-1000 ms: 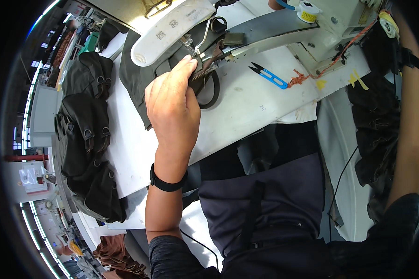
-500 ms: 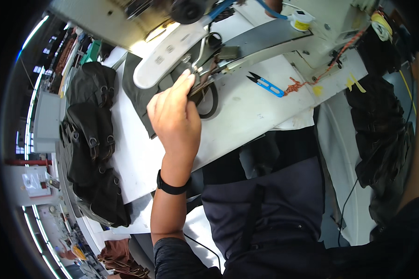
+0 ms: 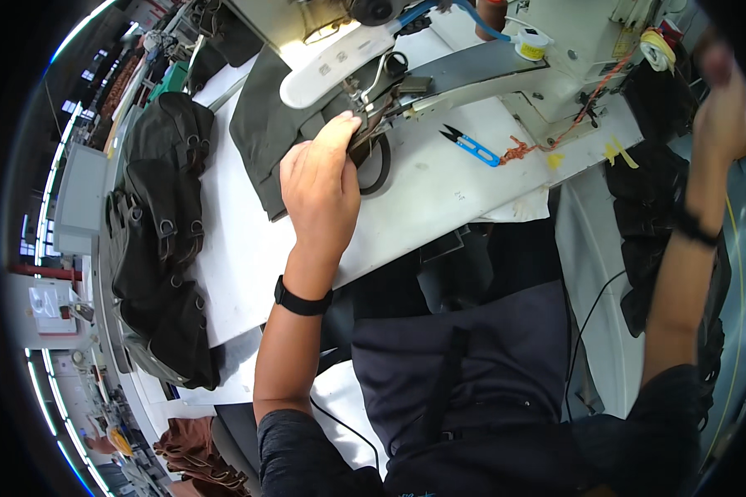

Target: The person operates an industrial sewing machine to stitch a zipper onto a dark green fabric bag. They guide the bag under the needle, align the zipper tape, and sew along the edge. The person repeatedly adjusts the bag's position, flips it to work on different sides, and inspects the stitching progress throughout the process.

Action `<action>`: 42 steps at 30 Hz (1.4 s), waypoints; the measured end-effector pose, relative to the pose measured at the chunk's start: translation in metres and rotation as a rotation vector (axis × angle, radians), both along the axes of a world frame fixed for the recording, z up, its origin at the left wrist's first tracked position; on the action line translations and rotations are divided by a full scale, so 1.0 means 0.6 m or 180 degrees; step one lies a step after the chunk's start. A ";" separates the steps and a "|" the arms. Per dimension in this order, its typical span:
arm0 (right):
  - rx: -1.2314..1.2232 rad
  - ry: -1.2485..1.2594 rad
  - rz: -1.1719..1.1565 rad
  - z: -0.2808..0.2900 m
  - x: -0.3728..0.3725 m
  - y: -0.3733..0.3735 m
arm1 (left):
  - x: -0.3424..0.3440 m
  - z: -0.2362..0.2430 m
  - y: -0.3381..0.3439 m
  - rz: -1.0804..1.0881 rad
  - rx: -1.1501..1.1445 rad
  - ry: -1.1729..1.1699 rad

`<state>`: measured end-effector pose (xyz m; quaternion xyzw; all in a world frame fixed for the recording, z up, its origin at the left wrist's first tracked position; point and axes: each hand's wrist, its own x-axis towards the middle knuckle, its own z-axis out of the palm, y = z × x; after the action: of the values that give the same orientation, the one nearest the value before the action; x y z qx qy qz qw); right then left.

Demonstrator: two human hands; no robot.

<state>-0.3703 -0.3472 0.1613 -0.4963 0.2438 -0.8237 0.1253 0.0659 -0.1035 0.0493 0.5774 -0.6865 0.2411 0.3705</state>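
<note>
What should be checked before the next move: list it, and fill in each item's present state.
1. Dark fabric under the sewing machine's white head cover: ok, part of it lies beneath.
2. Left hand well clear of the stitching point: not ok, its fingertips are right beside it.
3. Right hand at the fabric: not ok, it is raised at far right, away from it.
4. Right hand empty: cannot tell, blurred.
5. Blue snips apart from the fabric: ok, lying on the white table.
</note>
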 end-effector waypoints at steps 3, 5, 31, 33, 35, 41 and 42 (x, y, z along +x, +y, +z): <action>0.0505 0.1505 0.0812 -0.101 0.168 0.200 | 0.003 -0.006 0.000 -0.0004 -0.0038 -0.0124; 0.1235 0.1769 0.1698 -0.119 0.283 0.247 | -0.004 0.003 -0.001 0.0072 0.0029 -0.0170; 0.2863 0.0454 0.3608 -0.176 0.467 0.287 | -0.002 -0.011 0.000 0.0035 -0.0073 -0.0027; 0.2976 0.0211 0.3818 -0.169 0.473 0.293 | 0.003 -0.017 0.003 -0.0025 -0.0141 -0.0043; 0.2834 -0.0022 0.3774 -0.187 0.484 0.294 | 0.006 -0.012 0.006 -0.0113 -0.0142 -0.0067; 0.2624 -0.0588 0.3616 -0.205 0.495 0.311 | -0.004 0.002 0.015 -0.0074 -0.0010 -0.0009; 0.2557 -0.0596 0.3573 -0.208 0.499 0.312 | -0.007 0.001 0.017 -0.0054 0.0017 0.0037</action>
<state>-0.0710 -0.1599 0.0363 -0.3893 0.2243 -0.5197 0.7266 0.0618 -0.0931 0.0501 0.5739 -0.6898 0.2328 0.3749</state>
